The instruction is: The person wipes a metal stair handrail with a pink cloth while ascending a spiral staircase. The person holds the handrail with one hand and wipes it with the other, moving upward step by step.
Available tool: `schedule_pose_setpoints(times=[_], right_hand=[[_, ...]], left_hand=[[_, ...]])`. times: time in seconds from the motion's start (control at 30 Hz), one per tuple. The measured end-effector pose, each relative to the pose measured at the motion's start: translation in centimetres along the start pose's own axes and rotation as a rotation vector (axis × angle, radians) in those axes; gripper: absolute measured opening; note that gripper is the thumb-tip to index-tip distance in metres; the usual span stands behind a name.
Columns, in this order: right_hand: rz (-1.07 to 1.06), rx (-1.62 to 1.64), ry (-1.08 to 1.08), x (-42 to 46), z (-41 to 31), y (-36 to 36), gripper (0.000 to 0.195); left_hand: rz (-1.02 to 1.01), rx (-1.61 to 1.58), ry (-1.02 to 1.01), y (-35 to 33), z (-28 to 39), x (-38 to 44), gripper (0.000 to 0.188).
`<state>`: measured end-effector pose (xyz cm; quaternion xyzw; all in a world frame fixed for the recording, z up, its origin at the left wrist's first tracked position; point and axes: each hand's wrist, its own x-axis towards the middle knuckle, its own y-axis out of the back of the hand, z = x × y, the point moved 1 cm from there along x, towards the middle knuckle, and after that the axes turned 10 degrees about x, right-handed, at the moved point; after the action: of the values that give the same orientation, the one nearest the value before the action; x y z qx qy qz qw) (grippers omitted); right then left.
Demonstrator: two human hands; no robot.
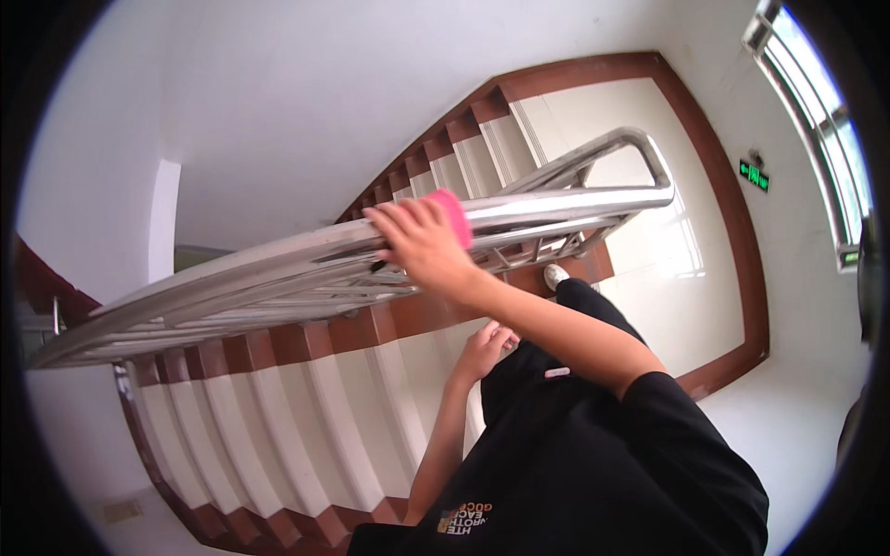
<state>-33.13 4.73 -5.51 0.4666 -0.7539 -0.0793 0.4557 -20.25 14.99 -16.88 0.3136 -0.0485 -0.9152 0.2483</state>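
My right hand (424, 240) presses a bright pink cloth (453, 217) onto the top tube of a stainless steel handrail (556, 205). The fingers lie over the tube and hide much of the cloth, which shows beside the knuckles. A small dark spot (377, 265) shows beneath the fingers; what it is cannot be made out. Low by my waist, my left hand (489, 346) hangs apart from the rail with its fingers curled and nothing visible in them.
Pale stairs (278, 417) with red-brown edging run down the left. Another flight (480, 153) lies beyond the railing. A tiled landing (681, 299) spreads to the right, below a barred window (810, 118) and a green exit sign (754, 175). My shoe (555, 276) stands near the railing's base.
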Motion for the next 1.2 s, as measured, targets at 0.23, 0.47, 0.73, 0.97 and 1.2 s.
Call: schedule_pose_setpoints(times=[0.23, 0.47, 0.73, 0.97, 1.2], right_hand=[[0.04, 0.008, -0.152, -4.8, 6.8, 5.0, 0.053], [-0.004, -0.233, -0.596, -21.2, 24.6, 16.4, 0.056], [-0.044, -0.027, -0.398, -11.1, 13.9, 10.7, 0.063], [-0.137, 0.137, -0.119, -6.7, 6.7, 7.1, 0.068], [-0.121, 0.272, -0.164, -10.1, 16.4, 12.1, 0.064]], left_hand=[[-0.141, 0.119, -0.038, 0.6, 0.9, 1.2, 0.037], [-0.23, 0.045, -0.023, -1.4, 1.6, 3.0, 0.036], [-0.229, 0.045, 0.105, -2.8, 1.4, 4.5, 0.031], [-0.149, 0.278, -0.379, -3.9, 1.6, 7.1, 0.034], [0.13, 0.436, -0.414, -1.0, 19.7, 3.5, 0.02]])
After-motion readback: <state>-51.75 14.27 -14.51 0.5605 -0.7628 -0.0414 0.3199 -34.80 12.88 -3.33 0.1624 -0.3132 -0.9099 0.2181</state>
